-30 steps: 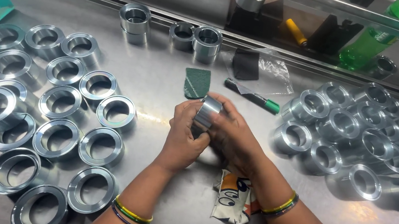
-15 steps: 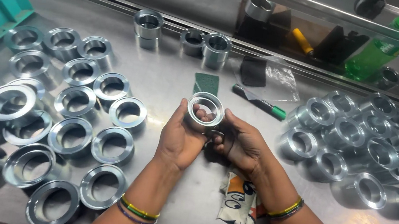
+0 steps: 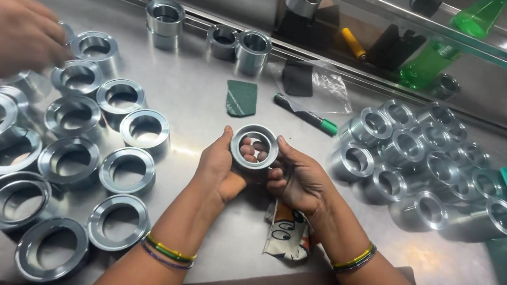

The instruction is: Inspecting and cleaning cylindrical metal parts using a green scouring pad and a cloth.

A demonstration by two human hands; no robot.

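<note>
**One ring in hand, many on the table**

We hold a metal ring (image 3: 254,147) up between both hands above the steel table (image 3: 206,98). Our left hand (image 3: 220,171) pinches its left edge, our right hand (image 3: 299,182) its right edge, fingertips showing through the bore. Its opening faces up toward us, its axis nearly along our line of sight. Flat rings (image 3: 127,171) lie in rows at left, taller sleeves (image 3: 424,159) piled at right; which are finished we cannot tell. A co-worker's hand (image 3: 10,29) reaches in at far left.

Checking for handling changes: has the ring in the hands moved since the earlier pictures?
Yes. The ring has turned, its bore now facing the camera, and sits lower, farther below the green pad, between left hand and right hand.
</note>
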